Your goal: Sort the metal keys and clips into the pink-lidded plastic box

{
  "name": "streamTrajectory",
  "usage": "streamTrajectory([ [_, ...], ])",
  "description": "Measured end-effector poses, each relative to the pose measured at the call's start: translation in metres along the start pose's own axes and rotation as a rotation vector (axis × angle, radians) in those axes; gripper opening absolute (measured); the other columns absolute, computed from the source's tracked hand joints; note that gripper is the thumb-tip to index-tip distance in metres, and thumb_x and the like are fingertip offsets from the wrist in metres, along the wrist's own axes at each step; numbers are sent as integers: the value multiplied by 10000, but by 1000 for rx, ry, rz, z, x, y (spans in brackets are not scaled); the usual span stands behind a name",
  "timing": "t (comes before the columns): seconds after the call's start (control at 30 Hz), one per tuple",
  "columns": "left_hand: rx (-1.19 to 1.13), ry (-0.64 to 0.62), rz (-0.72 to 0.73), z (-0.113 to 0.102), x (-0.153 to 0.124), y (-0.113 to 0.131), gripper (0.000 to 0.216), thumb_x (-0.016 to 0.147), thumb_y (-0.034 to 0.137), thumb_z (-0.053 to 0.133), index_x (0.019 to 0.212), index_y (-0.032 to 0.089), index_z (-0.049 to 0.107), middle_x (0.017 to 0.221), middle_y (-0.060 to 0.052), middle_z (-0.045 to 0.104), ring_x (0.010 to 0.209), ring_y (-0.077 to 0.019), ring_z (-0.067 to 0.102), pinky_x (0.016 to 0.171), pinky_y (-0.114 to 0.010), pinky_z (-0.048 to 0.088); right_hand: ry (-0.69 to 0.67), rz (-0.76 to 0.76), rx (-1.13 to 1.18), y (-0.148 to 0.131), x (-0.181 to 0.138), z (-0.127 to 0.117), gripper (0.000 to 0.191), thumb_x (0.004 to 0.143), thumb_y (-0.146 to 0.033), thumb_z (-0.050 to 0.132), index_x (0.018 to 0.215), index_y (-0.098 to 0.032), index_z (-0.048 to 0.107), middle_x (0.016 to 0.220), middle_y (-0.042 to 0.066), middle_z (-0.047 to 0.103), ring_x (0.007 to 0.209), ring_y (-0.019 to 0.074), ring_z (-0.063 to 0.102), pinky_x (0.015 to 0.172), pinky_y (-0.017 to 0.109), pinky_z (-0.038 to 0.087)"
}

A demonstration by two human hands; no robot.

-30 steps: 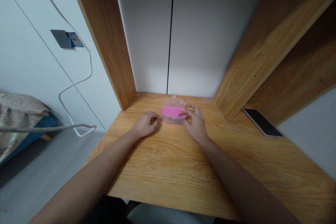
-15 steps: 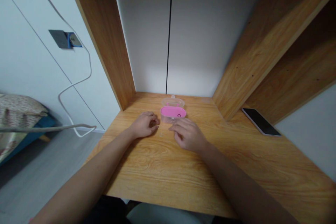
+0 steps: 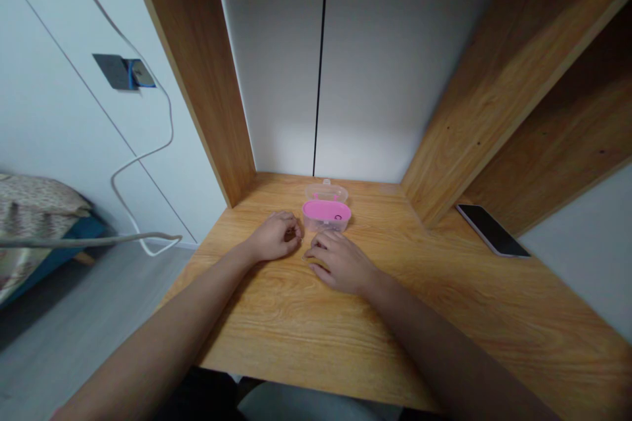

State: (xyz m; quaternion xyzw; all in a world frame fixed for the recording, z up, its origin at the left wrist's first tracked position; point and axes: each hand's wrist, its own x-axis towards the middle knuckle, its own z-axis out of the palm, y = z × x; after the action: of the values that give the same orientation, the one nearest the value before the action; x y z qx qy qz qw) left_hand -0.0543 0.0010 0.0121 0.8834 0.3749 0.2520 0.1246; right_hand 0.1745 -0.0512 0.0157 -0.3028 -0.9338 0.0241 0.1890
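A small oval clear plastic box [image 3: 323, 225] with a pink inner top [image 3: 320, 209] stands near the back of the desk. Its transparent lid [image 3: 326, 193] is swung back behind it. On the pink top lies a small dark ring-like mark or piece [image 3: 338, 217]. My left hand [image 3: 276, 235] rests on the desk left of the box, thumb and fingers curled together; whatever they hold is too small to make out. My right hand [image 3: 338, 262] is in front of the box, palm down, fingertips at the desk and thumb a little apart. Any small clear piece under those fingertips cannot be made out.
A dark-screened phone [image 3: 492, 230] lies at the right beside an upright wooden panel [image 3: 459, 112]. A white cable [image 3: 170, 118] hangs along the wall at left. The wooden desk [image 3: 276, 329] reaches to its front edge near my body.
My right hand has moved left and slightly toward me, away from the box front, its fingertips down where a tiny clear thing lay. My left hand has hardly moved.
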Motion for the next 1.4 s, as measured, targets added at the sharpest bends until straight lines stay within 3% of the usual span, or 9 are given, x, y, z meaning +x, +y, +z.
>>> streamTrajectory([
  [0.1, -14, 15, -3, 0, 0, 2, 57, 814, 170, 606, 835, 185, 656, 836, -45, 680, 789, -187, 607, 768, -298, 447, 17, 28, 24, 2, -1, -1, 149, 908, -293, 642, 996, -189, 703, 1020, 82, 645, 1027, 242, 582, 939, 402, 471],
  [0.3, -38, -32, -2, 0, 0, 5, 84, 840, 176, 582, 841, 185, 666, 773, -36, 663, 716, -167, 593, 716, -277, 450, 15, 30, 0, 4, 1, 4, 233, 971, -269, 567, 1166, -235, 689, 1039, 77, 641, 1057, 238, 566, 937, 412, 476],
  [0.6, -146, 66, -48, 1, -2, 7, 257, 812, 136, 565, 1028, 156, 703, 833, -51, 696, 716, -155, 605, 673, -259, 456, 30, 7, 102, 3, 1, 4, 105, 950, -248, 618, 981, -223, 715, 1007, 60, 654, 1038, 214, 588, 948, 393, 478],
  [0.8, -260, 146, -24, -2, -1, 16, 204, 824, 136, 550, 890, 148, 743, 851, -67, 726, 744, -155, 638, 690, -262, 470, 24, 0, 122, 2, 1, 4, 159, 967, -279, 604, 1085, -241, 704, 1040, 57, 659, 1095, 218, 579, 992, 408, 467],
  [1.13, -348, 167, -81, 3, -1, 14, 180, 830, 216, 654, 920, 161, 799, 865, -85, 772, 743, -166, 676, 686, -271, 502, 22, -21, 174, 2, 0, 4, 88, 955, -255, 618, 969, -222, 698, 1002, 51, 674, 1055, 204, 602, 986, 394, 466],
  [1.27, -458, 108, -172, 5, 0, 16, 192, 839, 313, 698, 874, 156, 804, 819, -82, 776, 694, -163, 671, 637, -260, 492, 153, 119, 388, 5, -1, 9, 81, 908, -199, 639, 941, -222, 709, 969, 43, 716, 986, 197, 642, 923, 369, 495],
  [1.4, -689, 102, -271, 8, 2, 17, 271, 798, 392, 759, 909, 149, 807, 889, -100, 791, 752, -184, 703, 713, -284, 532, 457, 484, 860, 12, 2, 15, 68, 805, -280, 736, 837, -222, 753, 818, 21, 744, 743, 173, 658, 739, 321, 522],
])
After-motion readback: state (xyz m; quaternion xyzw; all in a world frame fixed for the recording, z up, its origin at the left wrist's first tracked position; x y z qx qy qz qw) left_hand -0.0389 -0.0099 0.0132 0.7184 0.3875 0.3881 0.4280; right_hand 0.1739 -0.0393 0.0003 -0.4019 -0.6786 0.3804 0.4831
